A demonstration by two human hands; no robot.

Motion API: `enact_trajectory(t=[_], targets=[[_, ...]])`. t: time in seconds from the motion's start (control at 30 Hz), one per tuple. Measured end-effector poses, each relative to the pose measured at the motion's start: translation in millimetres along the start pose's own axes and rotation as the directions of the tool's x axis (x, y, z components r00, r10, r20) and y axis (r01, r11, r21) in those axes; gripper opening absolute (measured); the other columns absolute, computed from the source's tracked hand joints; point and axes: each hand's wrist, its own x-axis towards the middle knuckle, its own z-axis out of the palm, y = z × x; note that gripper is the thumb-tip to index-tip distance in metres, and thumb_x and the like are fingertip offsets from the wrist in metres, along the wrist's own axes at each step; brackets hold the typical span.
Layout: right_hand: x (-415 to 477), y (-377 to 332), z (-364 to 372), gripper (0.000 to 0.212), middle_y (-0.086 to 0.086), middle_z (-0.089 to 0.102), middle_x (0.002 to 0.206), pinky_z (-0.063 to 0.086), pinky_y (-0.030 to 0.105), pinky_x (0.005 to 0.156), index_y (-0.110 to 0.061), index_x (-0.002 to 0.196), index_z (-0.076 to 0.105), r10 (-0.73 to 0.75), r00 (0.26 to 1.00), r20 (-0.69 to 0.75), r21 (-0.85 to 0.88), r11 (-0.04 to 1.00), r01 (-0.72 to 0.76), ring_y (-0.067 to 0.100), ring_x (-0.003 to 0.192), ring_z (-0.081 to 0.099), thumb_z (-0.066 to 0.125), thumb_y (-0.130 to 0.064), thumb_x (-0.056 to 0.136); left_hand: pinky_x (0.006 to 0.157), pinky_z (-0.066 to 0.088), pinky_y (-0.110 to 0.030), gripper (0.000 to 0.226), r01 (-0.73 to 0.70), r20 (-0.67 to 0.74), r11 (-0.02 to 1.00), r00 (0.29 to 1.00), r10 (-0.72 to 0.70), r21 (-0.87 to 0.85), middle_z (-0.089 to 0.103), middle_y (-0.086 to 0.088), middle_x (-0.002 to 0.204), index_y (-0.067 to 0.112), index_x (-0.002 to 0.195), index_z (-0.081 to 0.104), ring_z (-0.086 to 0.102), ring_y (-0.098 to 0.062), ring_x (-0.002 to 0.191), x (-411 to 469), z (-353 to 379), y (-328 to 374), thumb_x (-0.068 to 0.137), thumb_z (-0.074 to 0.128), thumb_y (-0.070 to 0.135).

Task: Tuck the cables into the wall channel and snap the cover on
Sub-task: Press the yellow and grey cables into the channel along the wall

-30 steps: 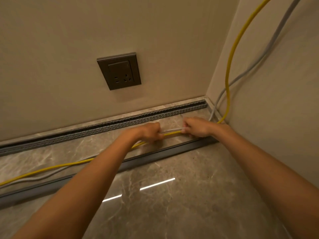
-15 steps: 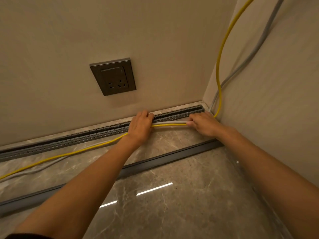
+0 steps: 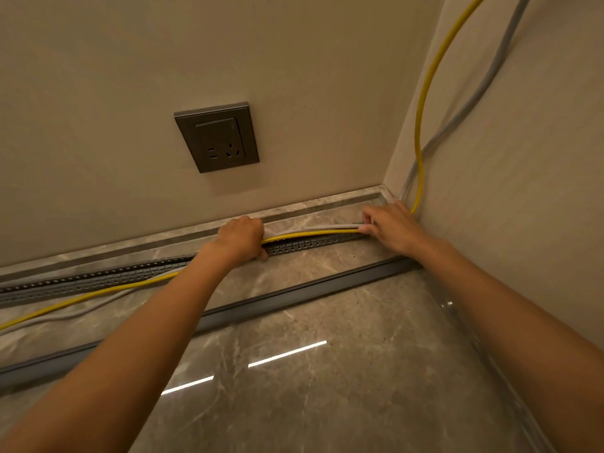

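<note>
A slotted grey cable channel (image 3: 98,281) runs along the foot of the back wall. A yellow cable (image 3: 425,93) and a grey cable (image 3: 483,89) come down the right wall into the corner. Both then run left across the floor. My left hand (image 3: 243,235) and my right hand (image 3: 389,225) each grip the two cables, holding the stretch between them just above the channel near the corner. Left of my left hand the cables lie on the floor in front of the channel. The long dark grey cover (image 3: 294,297) lies on the floor, nearer to me, parallel to the channel.
A dark wall socket (image 3: 217,137) sits on the back wall above the channel. The right wall meets the back wall at the corner beside my right hand. The floor is glossy marble tile (image 3: 327,387).
Both hands have carried the cables from the open floor back to the wall, and now hold them over the channel's right end.
</note>
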Motion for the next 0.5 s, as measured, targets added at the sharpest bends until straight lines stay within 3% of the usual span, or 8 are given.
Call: enact_trajectory(t=[0.17,0.37,0.5], targets=[[-1.5,2.9,3.1,0.017,0.005,0.06,0.081,0.031,0.037,0.102,-0.019,0.08,0.046,0.021,0.999,0.029,0.076,0.997,-0.023,0.029,0.1,0.059,0.057,-0.029,0.091,0.086,0.048,-0.038,0.048,0.021,-0.047,1.0,0.999,-0.02,0.013,0.06,-0.016,0.118,0.003,0.114,0.056,0.057,-0.032,0.108,-9.6,-3.7,15.6,0.084,0.066,0.039],[2.1,6.1,8.9,0.024,0.012,0.073,0.097,0.033,0.036,0.099,-0.019,0.086,0.039,0.023,1.0,0.003,0.125,0.992,-0.023,0.028,0.1,0.061,0.061,-0.028,0.088,0.088,0.045,-0.041,0.034,-0.231,-0.189,0.973,0.955,0.228,0.005,0.055,-0.014,0.124,0.009,0.122,0.05,0.054,-0.033,0.112,-8.1,5.1,51.2,0.094,0.052,0.026],[0.7,12.5,4.7,0.021,0.013,0.067,0.109,0.029,0.038,0.105,-0.015,0.098,0.051,-0.003,0.997,0.076,-0.012,1.0,0.004,0.029,0.113,0.053,0.062,-0.029,0.087,0.088,0.045,-0.04,0.028,-0.241,-0.236,0.963,0.935,0.265,0.123,0.052,-0.015,0.125,0.005,0.123,0.048,0.052,-0.033,0.113,-3.1,15.7,61.0,0.098,0.041,0.016]])
